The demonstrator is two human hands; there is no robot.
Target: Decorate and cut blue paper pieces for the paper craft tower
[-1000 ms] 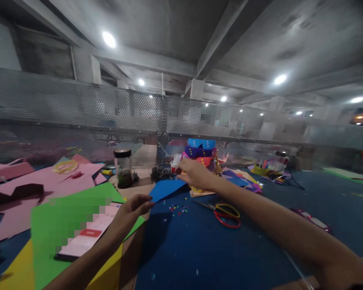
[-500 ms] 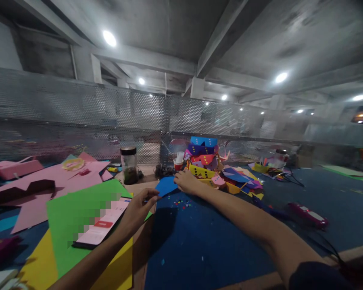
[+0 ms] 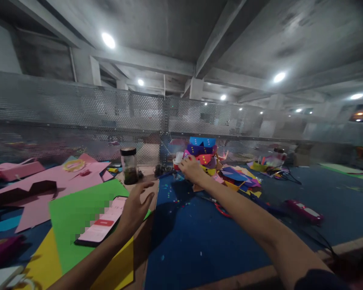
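Note:
My left hand [image 3: 136, 207] hovers over the brown board edge, beside the phone [image 3: 104, 223] on a green paper sheet [image 3: 78, 217]. Its thumb and fingers are apart and hold nothing. Farther out, my right hand [image 3: 193, 171] is curled in front of a small red-and-white cup [image 3: 177, 162]. Whatever it pinches, if anything, is hidden. Just right of it rises a stack of coloured cut-paper pieces with punched holes [image 3: 202, 150]. Tiny paper dots [image 3: 177, 201] lie scattered on the blue mat [image 3: 205, 245]. Red-handled scissors [image 3: 221, 209] rest under my right forearm.
A dark-lidded jar [image 3: 129, 166] stands at the back. Pink sheets [image 3: 75, 179] spread at left, with a yellow sheet [image 3: 117, 268] nearer. Paper scraps [image 3: 240, 177] pile up right of the stack. A magenta tool [image 3: 304, 212] lies at right. A perforated metal screen [image 3: 139, 114] closes the far side.
My right hand has lifted up and slightly right, toward the stack. The blue sheet between my hands no longer lies there, and my left fingers have opened. The scissors have come into sight.

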